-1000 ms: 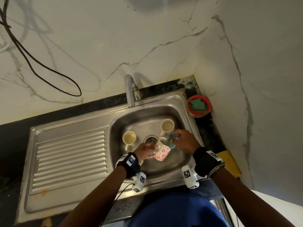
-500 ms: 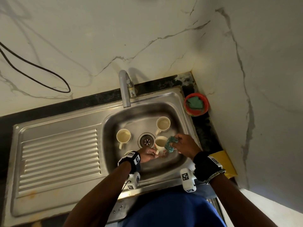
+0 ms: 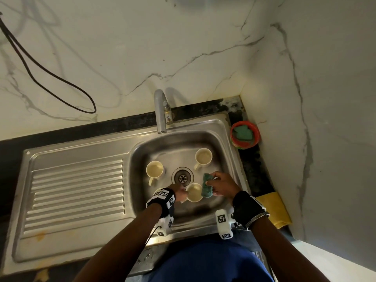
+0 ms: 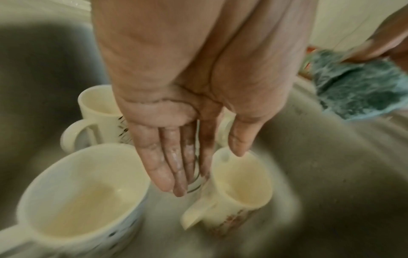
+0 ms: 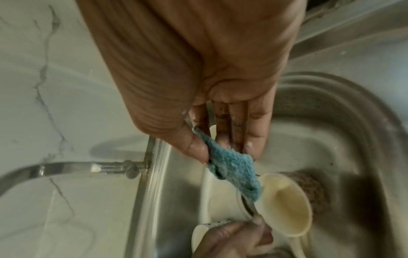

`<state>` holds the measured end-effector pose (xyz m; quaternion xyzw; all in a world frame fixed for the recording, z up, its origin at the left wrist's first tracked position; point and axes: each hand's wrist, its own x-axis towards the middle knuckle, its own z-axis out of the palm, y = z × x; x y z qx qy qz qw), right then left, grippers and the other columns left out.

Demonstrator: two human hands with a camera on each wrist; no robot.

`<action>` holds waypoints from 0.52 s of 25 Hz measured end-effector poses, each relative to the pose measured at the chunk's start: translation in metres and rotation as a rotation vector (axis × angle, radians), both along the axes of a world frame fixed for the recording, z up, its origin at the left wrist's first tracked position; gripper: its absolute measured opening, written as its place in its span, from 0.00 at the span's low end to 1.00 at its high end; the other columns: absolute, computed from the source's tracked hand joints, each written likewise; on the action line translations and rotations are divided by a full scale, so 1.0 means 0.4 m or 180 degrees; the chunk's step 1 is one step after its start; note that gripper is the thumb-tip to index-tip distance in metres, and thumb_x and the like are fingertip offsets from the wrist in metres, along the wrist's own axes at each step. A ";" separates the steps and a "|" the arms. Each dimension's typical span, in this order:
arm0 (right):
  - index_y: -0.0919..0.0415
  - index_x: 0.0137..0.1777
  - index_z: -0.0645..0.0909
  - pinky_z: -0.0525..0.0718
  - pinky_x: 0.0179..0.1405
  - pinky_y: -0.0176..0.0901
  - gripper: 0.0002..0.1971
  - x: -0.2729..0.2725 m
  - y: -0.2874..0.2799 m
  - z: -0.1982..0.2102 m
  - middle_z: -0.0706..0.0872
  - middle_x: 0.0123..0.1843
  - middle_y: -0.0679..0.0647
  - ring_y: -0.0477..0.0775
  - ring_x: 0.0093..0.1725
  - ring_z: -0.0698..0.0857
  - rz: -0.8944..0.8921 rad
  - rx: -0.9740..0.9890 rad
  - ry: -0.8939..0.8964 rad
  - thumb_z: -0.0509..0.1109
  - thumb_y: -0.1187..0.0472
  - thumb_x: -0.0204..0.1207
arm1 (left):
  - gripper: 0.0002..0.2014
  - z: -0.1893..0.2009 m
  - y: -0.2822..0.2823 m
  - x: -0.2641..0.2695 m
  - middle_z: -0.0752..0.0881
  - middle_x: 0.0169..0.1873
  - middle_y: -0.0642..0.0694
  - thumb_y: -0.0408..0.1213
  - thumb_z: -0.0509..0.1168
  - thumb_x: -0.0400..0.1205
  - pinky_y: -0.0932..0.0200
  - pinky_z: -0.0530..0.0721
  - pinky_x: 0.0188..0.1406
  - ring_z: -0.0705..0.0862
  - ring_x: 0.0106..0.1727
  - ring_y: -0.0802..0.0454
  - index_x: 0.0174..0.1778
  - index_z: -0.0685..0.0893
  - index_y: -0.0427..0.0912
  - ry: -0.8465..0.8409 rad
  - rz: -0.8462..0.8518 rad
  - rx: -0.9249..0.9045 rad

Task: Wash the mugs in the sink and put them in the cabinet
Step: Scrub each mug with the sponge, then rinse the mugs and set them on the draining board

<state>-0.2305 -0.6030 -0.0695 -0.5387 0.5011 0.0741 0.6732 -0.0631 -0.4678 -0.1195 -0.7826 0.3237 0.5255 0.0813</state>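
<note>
Mugs [image 3: 194,192] are sitting upright in the sink [image 3: 223,200], one just in front of the drain [image 3: 182,177], two more flanking it. Left hand [image 4: 187,113] is hanging over them, fingers straight, gripping nothing. Right hand [image 3: 222,185] is pinching a scrubber [image 3: 207,185] between thumb and fingers, right of the drain.

Three mugs stand in the sink basin [image 3: 219,139] around the drain [image 3: 182,177]: one mug to its left [image 3: 154,169], one behind and right [image 3: 203,156], one in front [image 3: 194,192]. The tap [image 3: 159,110] rises behind the basin, the drainboard [image 3: 77,192] lies left, and a bowl [image 3: 245,134], apparently holding a scrub pad, sits on the surface at right.
</note>
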 end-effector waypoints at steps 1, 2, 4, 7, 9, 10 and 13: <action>0.59 0.51 0.85 0.89 0.40 0.47 0.06 -0.003 -0.008 0.011 0.89 0.50 0.64 0.61 0.47 0.91 -0.0191 0.0064 -0.0115 0.75 0.70 0.79 | 0.18 0.016 -0.014 0.003 0.88 0.64 0.41 0.53 0.62 0.86 0.53 0.81 0.58 0.86 0.63 0.39 0.60 0.87 0.44 -0.0111 0.0115 -0.0205; 0.58 0.52 0.87 0.90 0.47 0.52 0.06 -0.003 -0.024 0.029 0.91 0.51 0.64 0.63 0.50 0.92 -0.0355 0.0024 -0.0208 0.76 0.69 0.79 | 0.19 0.031 -0.034 0.003 0.88 0.64 0.43 0.54 0.61 0.85 0.53 0.82 0.60 0.86 0.63 0.39 0.60 0.87 0.46 -0.0201 0.0256 -0.0440; 0.55 0.50 0.91 0.91 0.60 0.62 0.06 -0.004 -0.078 0.076 0.94 0.51 0.61 0.64 0.54 0.93 -0.0649 -0.0328 -0.0483 0.78 0.63 0.75 | 0.19 0.061 -0.090 -0.004 0.89 0.63 0.45 0.56 0.62 0.81 0.50 0.83 0.63 0.87 0.62 0.40 0.60 0.87 0.49 -0.0338 0.0574 -0.0974; 0.52 0.51 0.92 0.88 0.59 0.47 0.04 -0.012 -0.203 0.175 0.94 0.52 0.52 0.55 0.54 0.91 -0.0596 -0.1893 -0.0472 0.79 0.59 0.78 | 0.20 0.124 -0.209 -0.047 0.90 0.62 0.44 0.53 0.68 0.83 0.49 0.83 0.65 0.88 0.64 0.42 0.67 0.84 0.47 -0.0098 0.0898 -0.1997; 0.51 0.55 0.91 0.82 0.50 0.32 0.06 -0.009 -0.279 0.228 0.92 0.53 0.47 0.48 0.52 0.87 -0.0378 -0.2985 -0.0263 0.76 0.58 0.80 | 0.25 0.168 -0.289 -0.083 0.86 0.70 0.40 0.49 0.69 0.85 0.49 0.80 0.71 0.84 0.70 0.41 0.77 0.79 0.43 0.0049 0.0744 -0.2393; 0.52 0.56 0.90 0.82 0.47 0.32 0.07 -0.009 -0.311 0.238 0.92 0.53 0.48 0.49 0.51 0.87 -0.0282 -0.3218 -0.0142 0.74 0.60 0.81 | 0.29 0.183 -0.327 -0.103 0.81 0.76 0.39 0.48 0.68 0.86 0.49 0.77 0.76 0.80 0.76 0.41 0.83 0.73 0.43 -0.0020 0.0486 -0.2436; 0.55 0.54 0.89 0.87 0.53 0.49 0.09 0.008 -0.380 0.196 0.91 0.55 0.56 0.61 0.56 0.88 0.0345 -0.3496 0.0479 0.69 0.66 0.82 | 0.40 0.200 -0.397 -0.145 0.60 0.89 0.41 0.47 0.67 0.87 0.50 0.61 0.86 0.61 0.89 0.41 0.92 0.55 0.42 -0.0187 -0.0114 -0.2328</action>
